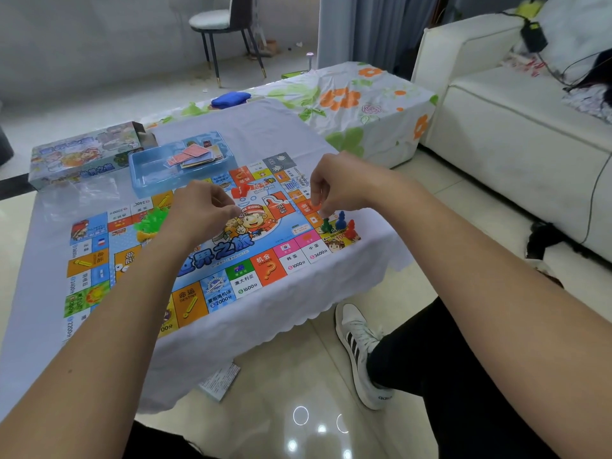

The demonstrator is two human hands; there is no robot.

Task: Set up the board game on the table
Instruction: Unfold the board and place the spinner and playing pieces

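Observation:
The colourful game board (pixel 251 260) lies flat on the white-clothed table. Three pawns stand at its right corner: green (pixel 326 224), blue (pixel 340 220) and red (pixel 350 228). My right hand (pixel 334 183) hangs over that corner, fingers pointing down and pinching the top of the green pawn. My left hand (pixel 202 215) hovers over the board's middle with fingers curled toward the thumb; anything inside it is hidden. A heap of red pieces (pixel 240 190) lies on the board beyond my hands. A heap of green pieces (pixel 150 222) lies left of my left hand.
A blue plastic tray (pixel 142 167) holding cards sits at the board's far edge, with the game box (pixel 76 157) and a clear plastic bag (pixel 86 193) to its left. A white sofa (pixel 516 154) stands on the right. A paper sheet (pixel 220 380) lies on the floor under the table.

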